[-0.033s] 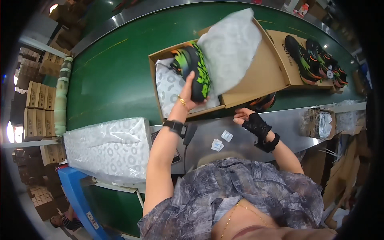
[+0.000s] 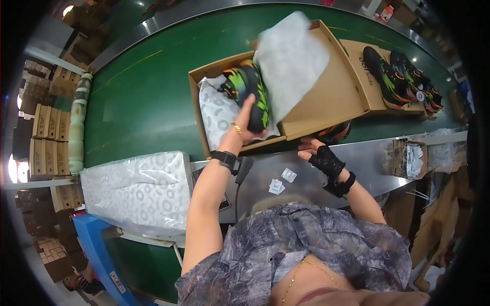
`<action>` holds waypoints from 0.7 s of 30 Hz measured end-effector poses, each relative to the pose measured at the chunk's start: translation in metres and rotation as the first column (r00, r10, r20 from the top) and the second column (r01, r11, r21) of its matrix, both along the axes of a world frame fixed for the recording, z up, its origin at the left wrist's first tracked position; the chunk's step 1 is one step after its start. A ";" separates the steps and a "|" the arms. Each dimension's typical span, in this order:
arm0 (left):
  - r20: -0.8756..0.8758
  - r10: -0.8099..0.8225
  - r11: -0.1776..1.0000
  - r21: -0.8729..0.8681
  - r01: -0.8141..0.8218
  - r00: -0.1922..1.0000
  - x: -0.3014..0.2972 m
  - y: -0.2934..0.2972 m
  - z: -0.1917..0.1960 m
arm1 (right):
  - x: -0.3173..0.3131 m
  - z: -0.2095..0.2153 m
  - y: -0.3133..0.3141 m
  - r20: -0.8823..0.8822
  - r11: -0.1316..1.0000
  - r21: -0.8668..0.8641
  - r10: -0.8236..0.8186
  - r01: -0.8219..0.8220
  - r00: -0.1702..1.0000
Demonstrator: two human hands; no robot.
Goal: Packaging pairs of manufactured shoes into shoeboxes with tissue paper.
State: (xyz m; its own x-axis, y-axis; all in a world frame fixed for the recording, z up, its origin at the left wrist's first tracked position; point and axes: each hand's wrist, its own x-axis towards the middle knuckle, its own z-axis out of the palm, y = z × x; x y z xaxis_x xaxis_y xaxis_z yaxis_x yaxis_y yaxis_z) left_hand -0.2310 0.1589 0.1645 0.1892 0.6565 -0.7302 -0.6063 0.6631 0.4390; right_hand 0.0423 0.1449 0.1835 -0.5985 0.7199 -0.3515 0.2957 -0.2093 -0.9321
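Shoe (image 2: 256,107) in L hand (image 2: 245,125) has shifted slightly down-frame; tissue (image 2: 291,61) tip leans further left. L hand grips shoe over left half of open box (image 2: 334,97), upper ctr. R hand (image 2: 313,150), ctr-right, loosely open nr box's lower edge, apart from shoe. Green belt (image 2: 138,97) spreads wide, upper left.

In front of you stretches a green belt (image 2: 138,92), edged on your side by a metal ledge (image 2: 367,176). White cards (image 2: 276,186) lie loose on that ledge, near a black cord (image 2: 237,201). To your left sits a stack of ring-patterned paper (image 2: 138,191) in clear plastic, just above a blue post (image 2: 97,247). Beyond it, brown boxes (image 2: 50,122) fill racks beside a pale green wrapped bar (image 2: 77,122). Low on that side you can see another person (image 2: 88,280). To your right, an open carton (image 2: 399,160) holds whitish packets (image 2: 414,159).
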 end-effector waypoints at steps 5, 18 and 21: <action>-0.072 -0.200 0.980 -0.013 0.200 0.977 0.025 0.003 -0.020 | -0.033 0.009 0.003 -0.119 0.894 -0.214 -0.424 0.394 0.898; -0.718 0.489 0.845 0.251 -0.472 0.496 -0.052 -0.108 0.019 | -0.092 -0.046 0.022 0.375 0.218 0.921 -0.272 -0.323 0.886; -0.972 0.191 0.977 0.201 0.064 0.136 -0.064 -0.115 -0.049 | -0.101 -0.045 0.016 0.442 0.119 0.897 -0.252 -0.426 0.861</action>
